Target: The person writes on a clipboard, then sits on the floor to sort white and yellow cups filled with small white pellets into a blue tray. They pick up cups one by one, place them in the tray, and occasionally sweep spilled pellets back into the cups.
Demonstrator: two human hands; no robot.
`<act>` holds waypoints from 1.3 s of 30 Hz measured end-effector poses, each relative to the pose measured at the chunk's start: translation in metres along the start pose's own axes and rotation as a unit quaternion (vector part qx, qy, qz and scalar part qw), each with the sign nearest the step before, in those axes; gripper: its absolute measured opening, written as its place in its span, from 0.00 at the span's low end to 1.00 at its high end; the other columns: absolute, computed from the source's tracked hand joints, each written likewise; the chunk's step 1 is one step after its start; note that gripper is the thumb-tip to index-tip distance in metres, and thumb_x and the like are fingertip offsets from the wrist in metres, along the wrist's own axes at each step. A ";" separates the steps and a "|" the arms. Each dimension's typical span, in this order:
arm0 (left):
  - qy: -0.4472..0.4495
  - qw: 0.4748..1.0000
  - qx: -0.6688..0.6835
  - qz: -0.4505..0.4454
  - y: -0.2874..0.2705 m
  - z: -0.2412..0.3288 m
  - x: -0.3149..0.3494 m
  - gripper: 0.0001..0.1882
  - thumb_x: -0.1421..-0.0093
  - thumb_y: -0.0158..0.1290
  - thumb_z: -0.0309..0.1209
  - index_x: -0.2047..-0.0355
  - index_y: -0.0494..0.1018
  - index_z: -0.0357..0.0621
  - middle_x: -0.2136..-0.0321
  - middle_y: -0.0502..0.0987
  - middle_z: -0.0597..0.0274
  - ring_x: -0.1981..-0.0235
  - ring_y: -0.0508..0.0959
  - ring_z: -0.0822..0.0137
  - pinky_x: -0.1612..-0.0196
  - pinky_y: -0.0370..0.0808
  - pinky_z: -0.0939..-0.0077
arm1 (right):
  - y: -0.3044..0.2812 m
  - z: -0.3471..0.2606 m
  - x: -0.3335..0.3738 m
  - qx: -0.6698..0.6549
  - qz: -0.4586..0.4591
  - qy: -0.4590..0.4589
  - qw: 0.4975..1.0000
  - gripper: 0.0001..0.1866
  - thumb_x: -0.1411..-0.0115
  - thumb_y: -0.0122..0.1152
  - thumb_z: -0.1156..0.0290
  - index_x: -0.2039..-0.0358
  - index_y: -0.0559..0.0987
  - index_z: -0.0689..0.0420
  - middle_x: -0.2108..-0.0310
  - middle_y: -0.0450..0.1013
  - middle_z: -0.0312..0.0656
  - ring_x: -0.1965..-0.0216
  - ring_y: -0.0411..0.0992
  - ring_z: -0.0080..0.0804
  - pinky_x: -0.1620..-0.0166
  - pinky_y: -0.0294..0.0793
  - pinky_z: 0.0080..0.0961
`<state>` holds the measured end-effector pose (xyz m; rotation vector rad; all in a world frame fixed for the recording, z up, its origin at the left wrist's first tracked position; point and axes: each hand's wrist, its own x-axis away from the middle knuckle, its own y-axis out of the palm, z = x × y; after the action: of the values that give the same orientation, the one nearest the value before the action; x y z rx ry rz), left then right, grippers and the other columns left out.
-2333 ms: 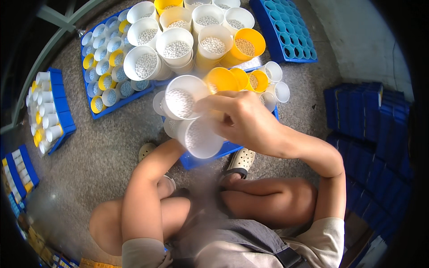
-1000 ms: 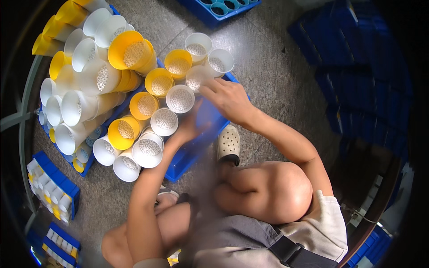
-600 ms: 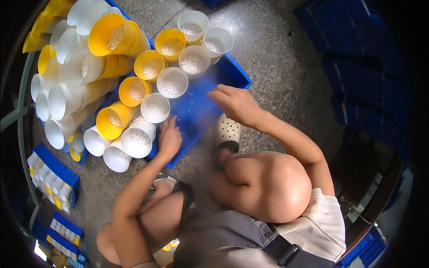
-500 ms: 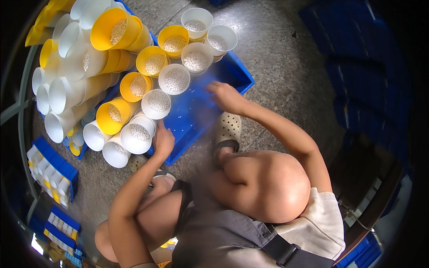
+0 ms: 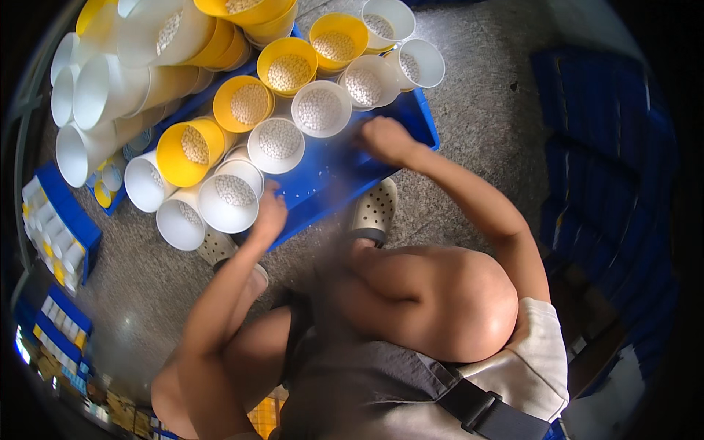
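Observation:
In a blue crate (image 5: 315, 192) stand rows of stacked white and yellow cups with white pellets inside. My left hand (image 5: 270, 214) is at the crate's near left end, beside a white cup (image 5: 235, 192). Its fingers are bent and partly hidden, so a grip on the cup stack cannot be made out. Over the crate's right part is my right hand (image 5: 389, 139), its fingers curled in. Just beyond it are a white pellet-filled cup (image 5: 321, 110) and another white cup (image 5: 364, 86). Blur hides whatever the right fingers hold.
Large stacks of white cups (image 5: 99, 92) and yellow cups lean at the left. Loose pellets lie on the crate floor. My clog (image 5: 375, 205) is close to the crate's near edge. Blue crates (image 5: 587, 147) are piled at the right; more cup-filled crates (image 5: 62, 227) stand left.
The view has shifted, and the cups appear larger and higher in the picture. My right hand has curled its fingers in. My left hand stays beside the same white cup.

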<state>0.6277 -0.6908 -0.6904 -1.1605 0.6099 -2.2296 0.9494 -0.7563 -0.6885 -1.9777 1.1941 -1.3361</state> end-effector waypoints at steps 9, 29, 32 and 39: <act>-0.038 0.994 0.091 -0.053 0.049 0.010 -0.012 0.13 0.44 0.57 0.21 0.57 0.77 0.35 0.59 0.81 0.45 0.56 0.82 0.49 0.50 0.78 0.60 | 0.039 -0.019 -0.001 -0.132 -0.086 0.055 0.986 0.06 0.45 0.64 0.73 0.68 0.81 0.61 0.63 0.80 0.57 0.61 0.79 0.58 0.55 0.79 0.44; 0.097 0.982 0.163 0.004 0.043 0.016 -0.015 0.21 0.45 0.56 0.13 0.51 0.75 0.36 0.58 0.77 0.52 0.63 0.80 0.58 0.55 0.79 0.69 | 0.037 -0.040 -0.027 -0.190 -0.107 -0.132 0.967 0.15 0.41 0.61 0.71 0.53 0.81 0.57 0.54 0.77 0.49 0.53 0.77 0.51 0.51 0.76 0.43; 0.063 0.993 0.092 0.040 0.031 0.014 -0.010 0.12 0.44 0.58 0.18 0.58 0.76 0.37 0.64 0.82 0.51 0.66 0.83 0.55 0.60 0.80 0.65 | 0.012 -0.019 -0.018 -0.111 -0.092 -0.109 0.984 0.14 0.42 0.63 0.70 0.55 0.81 0.57 0.60 0.79 0.52 0.58 0.78 0.54 0.52 0.77 0.46; -0.053 0.974 0.162 -0.146 0.027 0.006 -0.019 0.09 0.40 0.56 0.20 0.60 0.79 0.35 0.65 0.85 0.50 0.59 0.84 0.58 0.54 0.79 0.66 | 0.038 -0.034 -0.027 -0.099 -0.087 -0.091 0.987 0.06 0.46 0.65 0.71 0.68 0.84 0.56 0.67 0.81 0.50 0.63 0.80 0.51 0.58 0.79 0.43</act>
<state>0.6490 -0.6993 -0.7147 -1.2473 0.0245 -2.3728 0.9000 -0.7498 -0.7166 -2.3367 1.1271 -1.1224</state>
